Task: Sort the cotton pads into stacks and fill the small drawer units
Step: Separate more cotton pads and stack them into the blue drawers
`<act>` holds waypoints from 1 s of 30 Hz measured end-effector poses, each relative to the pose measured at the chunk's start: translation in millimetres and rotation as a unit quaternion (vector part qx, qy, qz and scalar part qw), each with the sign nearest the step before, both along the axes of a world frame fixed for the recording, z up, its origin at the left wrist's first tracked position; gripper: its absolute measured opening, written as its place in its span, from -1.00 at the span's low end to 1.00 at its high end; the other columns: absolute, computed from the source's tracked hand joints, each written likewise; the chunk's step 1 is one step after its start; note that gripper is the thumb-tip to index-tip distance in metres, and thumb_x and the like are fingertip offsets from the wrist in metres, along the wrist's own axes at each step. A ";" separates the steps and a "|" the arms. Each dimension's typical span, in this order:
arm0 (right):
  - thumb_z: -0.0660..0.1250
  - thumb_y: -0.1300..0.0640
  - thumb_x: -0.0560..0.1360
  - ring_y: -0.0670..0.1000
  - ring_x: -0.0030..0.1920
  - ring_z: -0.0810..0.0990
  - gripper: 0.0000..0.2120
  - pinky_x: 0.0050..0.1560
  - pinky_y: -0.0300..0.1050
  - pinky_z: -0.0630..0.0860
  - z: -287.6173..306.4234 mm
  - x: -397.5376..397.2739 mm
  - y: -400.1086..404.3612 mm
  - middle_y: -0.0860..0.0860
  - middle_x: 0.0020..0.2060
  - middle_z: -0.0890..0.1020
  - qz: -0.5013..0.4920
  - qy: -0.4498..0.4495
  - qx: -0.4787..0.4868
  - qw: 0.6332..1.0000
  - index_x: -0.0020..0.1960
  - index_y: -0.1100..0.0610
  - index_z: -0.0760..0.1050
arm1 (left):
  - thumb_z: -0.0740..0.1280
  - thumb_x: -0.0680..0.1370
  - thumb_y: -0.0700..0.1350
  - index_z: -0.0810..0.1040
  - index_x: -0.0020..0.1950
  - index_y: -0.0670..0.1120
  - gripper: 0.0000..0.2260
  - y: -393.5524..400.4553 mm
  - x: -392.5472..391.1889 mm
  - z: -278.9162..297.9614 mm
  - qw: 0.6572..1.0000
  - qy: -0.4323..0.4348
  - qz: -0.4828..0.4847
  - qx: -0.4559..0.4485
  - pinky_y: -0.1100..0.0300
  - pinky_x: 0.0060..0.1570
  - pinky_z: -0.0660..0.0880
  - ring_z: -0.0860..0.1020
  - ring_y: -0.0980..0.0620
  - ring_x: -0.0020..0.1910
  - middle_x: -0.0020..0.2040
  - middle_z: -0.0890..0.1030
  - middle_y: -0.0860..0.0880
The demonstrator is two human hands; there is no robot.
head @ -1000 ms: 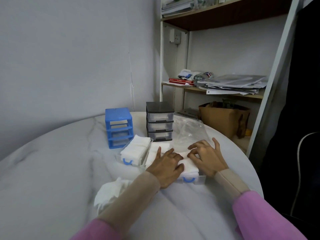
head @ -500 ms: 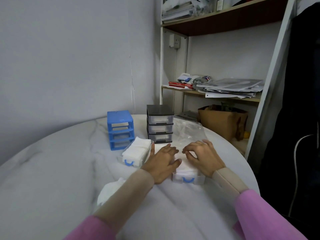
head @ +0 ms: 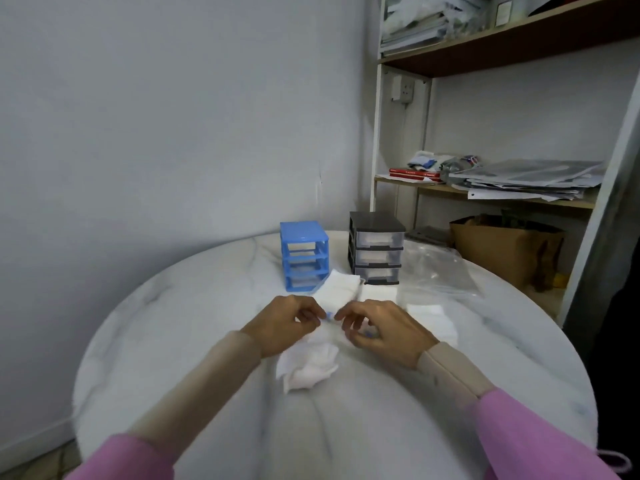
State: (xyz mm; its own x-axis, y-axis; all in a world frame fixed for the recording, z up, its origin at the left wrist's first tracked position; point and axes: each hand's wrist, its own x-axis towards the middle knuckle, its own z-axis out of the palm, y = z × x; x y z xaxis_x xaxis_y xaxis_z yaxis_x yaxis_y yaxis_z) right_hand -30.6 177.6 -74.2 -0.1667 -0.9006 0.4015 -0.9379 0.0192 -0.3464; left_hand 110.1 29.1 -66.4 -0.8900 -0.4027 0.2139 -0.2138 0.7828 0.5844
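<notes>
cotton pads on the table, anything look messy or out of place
Yes. One crumpled heap of pads lies loose near the left hand, not stacked like the flat piles beside the black drawer unit. The blue drawer unit has open slots, its drawers out.

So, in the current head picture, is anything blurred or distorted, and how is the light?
Head view: wide-angle distortion bends the round table rim and tilts the shelf uprights; motion blur softens both hands, left hand and right hand, and the cotton pads near them; the light is dim and even, without glare or hard shadows.
</notes>
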 end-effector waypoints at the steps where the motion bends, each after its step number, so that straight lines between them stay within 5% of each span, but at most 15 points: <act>1: 0.31 0.13 0.49 -0.20 -0.09 0.50 -0.77 0.01 -0.32 0.40 -0.6 6.8 -2.4 -0.07 -0.03 0.62 0.021 -0.007 0.009 1.000 0.14 0.01 0.52 | 0.29 0.54 -0.22 0.60 0.08 -0.06 -0.83 -3.9 8.3 -0.9 1.000 -0.009 0.002 0.007 0.54 -0.14 0.37 0.52 0.18 -0.13 -0.02 0.63 -0.04; 5: 0.32 0.08 0.48 -0.26 -0.04 0.41 -0.69 -0.01 -0.47 0.29 -4.5 24.7 -12.7 -0.11 0.10 0.55 0.070 -0.014 0.061 0.996 0.22 0.01 0.47 | 0.31 0.52 -0.22 0.59 0.11 -0.07 -0.81 -12.5 31.6 -4.8 0.999 -0.035 0.003 0.022 0.55 -0.13 0.35 0.52 0.18 -0.09 -0.02 0.62 -0.01; 9: 0.33 -0.06 0.44 -0.15 0.08 0.42 -0.57 0.07 -0.27 0.32 -10.0 32.1 -19.5 -0.06 0.16 0.52 0.058 -0.011 0.122 0.991 0.29 -0.01 0.41 | 0.41 0.48 -0.13 0.55 0.18 -0.05 -0.72 -11.3 38.7 -11.3 0.997 -0.072 -0.011 0.037 0.55 -0.13 0.36 0.50 0.15 -0.06 -0.01 0.55 0.05; 14: 0.42 0.09 0.42 -0.18 -0.06 0.43 -0.66 -0.07 -0.37 0.32 -15.6 34.0 -22.2 -0.10 -0.02 0.54 0.042 -0.046 0.099 0.993 0.18 0.08 0.50 | 0.44 0.45 -0.11 0.56 0.15 -0.06 -0.72 -8.8 34.7 -20.3 0.997 -0.072 -0.008 0.036 0.33 -0.03 0.42 0.49 0.09 -0.06 -0.03 0.55 0.04; 17: 0.41 0.23 0.39 -0.17 -0.20 0.46 -0.75 -0.08 -0.26 0.44 -16.3 35.2 -22.7 -0.15 -0.19 0.51 0.032 -0.122 0.075 0.989 0.02 0.01 0.48 | 0.43 0.45 -0.20 0.55 -0.03 -0.06 -0.85 -7.7 30.6 -19.9 0.996 -0.029 -0.014 0.078 0.35 -0.14 0.41 0.46 0.11 -0.19 -0.12 0.53 0.06; 21: 0.41 0.24 0.42 -0.03 -0.14 0.49 -0.71 -0.07 -0.19 0.48 -13.7 31.5 -22.5 -0.01 -0.10 0.54 0.037 -0.181 0.020 0.983 0.01 -0.03 0.40 | 0.38 0.48 -0.27 0.46 -0.15 -0.04 -0.84 -5.4 23.7 -19.2 0.985 0.037 -0.017 0.165 0.38 -0.30 0.41 0.45 0.10 -0.25 -0.20 0.49 0.05; 26: 0.41 0.18 0.44 0.00 0.09 0.49 -0.61 0.08 -0.18 0.48 -10.4 26.6 -21.9 0.02 0.10 0.52 0.012 -0.249 -0.047 0.967 0.20 0.07 0.35 | 0.33 0.50 -0.34 0.43 -0.06 -0.13 -0.85 1.7 11.6 -13.1 0.934 0.159 0.000 0.321 0.37 -0.31 0.51 0.50 0.10 -0.20 -0.08 0.50 -0.05; 30: 0.37 0.23 0.47 0.04 0.10 0.51 -0.62 0.14 -0.05 0.50 -9.4 21.0 -25.2 0.01 0.07 0.52 -0.003 -0.284 -0.072 0.956 0.23 0.12 0.33 | 0.32 0.50 -0.34 0.45 0.05 -0.15 -0.82 5.4 0.5 -10.5 0.905 0.206 0.011 0.372 0.32 -0.22 0.56 0.54 0.02 -0.09 0.05 0.52 -0.12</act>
State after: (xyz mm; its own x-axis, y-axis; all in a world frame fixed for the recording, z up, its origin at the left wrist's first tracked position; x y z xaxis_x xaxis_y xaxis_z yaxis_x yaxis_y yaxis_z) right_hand -9.6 152.4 -83.7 -0.4005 -0.8410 0.3637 -0.5973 -0.0614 -0.7997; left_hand 110.6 34.4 -76.9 -0.7862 -0.5888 0.1878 0.1319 0.1371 0.9817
